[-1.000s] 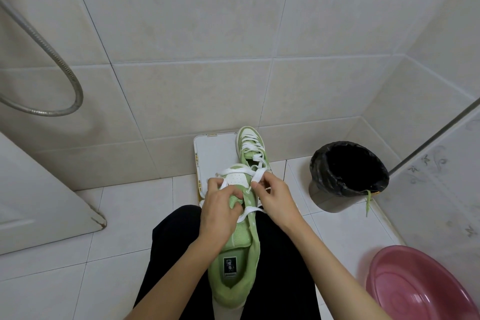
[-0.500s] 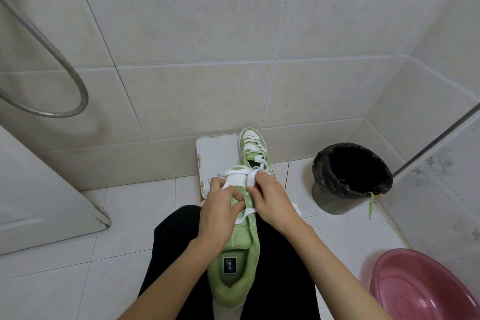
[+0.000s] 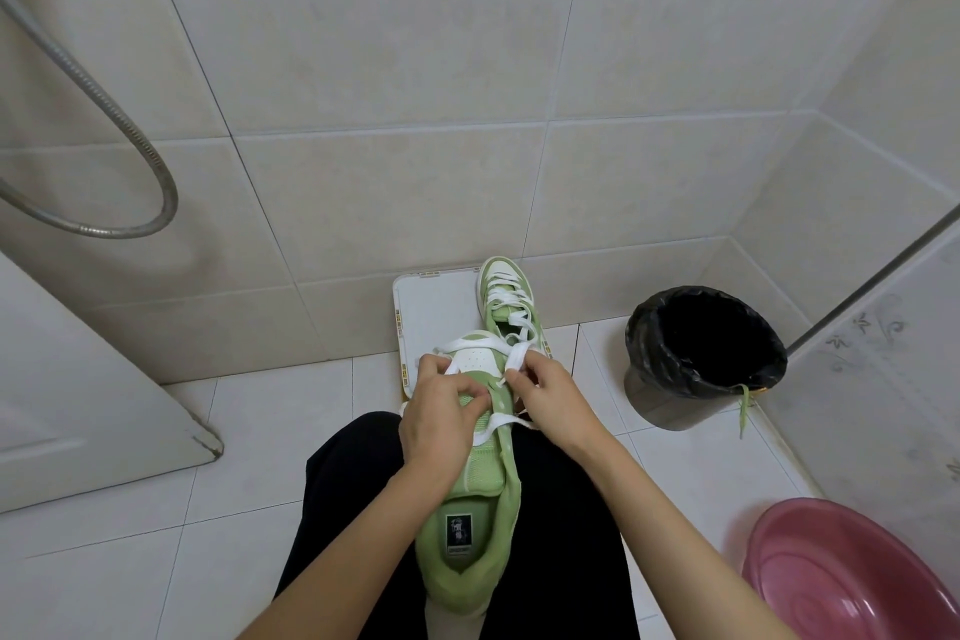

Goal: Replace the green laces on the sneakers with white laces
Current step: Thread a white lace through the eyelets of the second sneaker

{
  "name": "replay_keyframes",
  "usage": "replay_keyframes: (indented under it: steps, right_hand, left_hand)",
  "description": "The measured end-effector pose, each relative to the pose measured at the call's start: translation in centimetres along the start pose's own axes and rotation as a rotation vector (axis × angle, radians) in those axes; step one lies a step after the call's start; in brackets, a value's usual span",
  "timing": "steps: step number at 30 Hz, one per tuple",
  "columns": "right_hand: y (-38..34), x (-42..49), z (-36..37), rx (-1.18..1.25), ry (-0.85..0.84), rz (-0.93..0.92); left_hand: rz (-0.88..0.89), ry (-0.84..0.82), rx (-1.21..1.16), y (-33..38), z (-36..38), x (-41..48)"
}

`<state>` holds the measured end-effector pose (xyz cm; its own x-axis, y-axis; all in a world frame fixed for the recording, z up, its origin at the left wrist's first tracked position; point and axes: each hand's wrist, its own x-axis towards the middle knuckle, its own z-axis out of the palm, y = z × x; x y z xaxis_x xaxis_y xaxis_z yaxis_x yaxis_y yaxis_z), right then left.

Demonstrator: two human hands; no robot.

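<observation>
We see black bin [image 3: 675,395] at right. On our lap lies green sneaker [image 3: 467,530], second sneaker [image 3: 506,294] beyond on white board [image 3: 431,307]. Our left hand [image 3: 441,413] grips its tongue, fingers curled; right hand [image 3: 553,395] pinches white lace [image 3: 498,424]. Old green lace [image 3: 744,408] hangs off bin rim.

A white-tiled floor [image 3: 130,561] spans the lower frame, bearing a black-lined waste bin [image 3: 670,400] at right, a pink basin [image 3: 852,582] in the lower right corner and, at centre against the wall, a white tray [image 3: 431,312] on which a white-laced green sneaker [image 3: 506,294] rests.
</observation>
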<state>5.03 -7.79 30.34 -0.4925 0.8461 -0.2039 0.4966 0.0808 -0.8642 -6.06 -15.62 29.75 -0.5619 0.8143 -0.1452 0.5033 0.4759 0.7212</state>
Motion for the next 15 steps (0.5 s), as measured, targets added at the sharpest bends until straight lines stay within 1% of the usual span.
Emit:
replay_keyframes:
  steps: [4, 6, 12, 15]
  right_hand:
    - [0.1, -0.2, 0.2, -0.033, 0.034, -0.053]
    - [0.2, -0.4, 0.2, -0.017, 0.060, -0.072]
    - [0.3, -0.7, 0.2, 0.016, 0.069, -0.090]
    - [0.4, -0.7, 0.3, -0.051, 0.076, -0.139]
  left_hand:
    - [-0.054, -0.090, -0.187, 0.1, -0.2, 0.6]
    - [-0.078, -0.121, -0.229, 0.1, -0.5, 0.9]
    - [-0.072, -0.141, -0.157, 0.6, -0.6, 1.1]
    - [-0.084, -0.152, -0.133, 0.9, -0.6, 1.2]
